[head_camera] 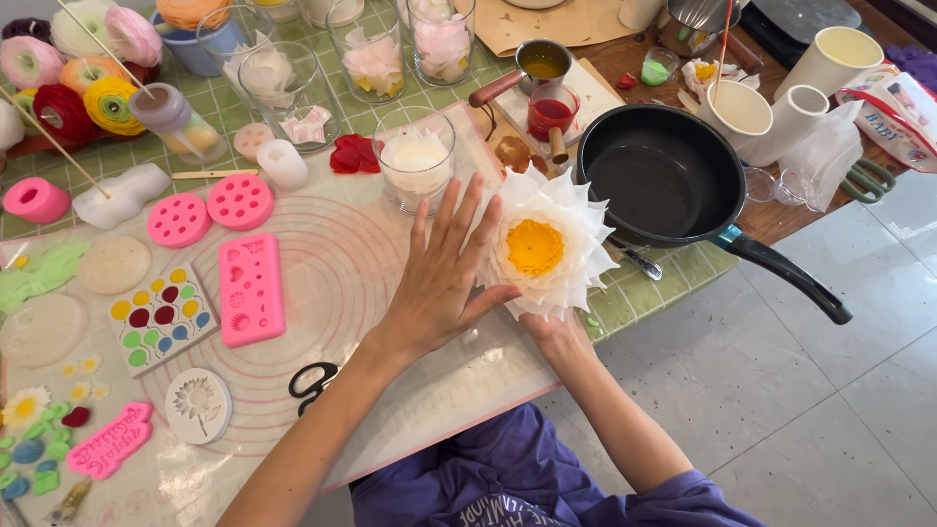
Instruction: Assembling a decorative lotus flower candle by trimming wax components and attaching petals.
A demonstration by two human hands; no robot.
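Centrally, a white layered flower [544,244] with a yellow middle is being held up from below by the right hand [547,322], fingers mostly hidden beneath its petals. Spreading wide and flat, the left hand [439,278] is pressing against the flower's left side. Both are hovering over the bench [644,293], beside a black frying pan [664,181].

**One printed pack at the table's far right edge**

A soft plastic packet [893,107] lies at the right end of the wooden table, partly cut off by the picture's edge. It is white with red bands and coloured printing, and looks crumpled. A thin white plastic bag [825,151] lies just beside it, to its left.
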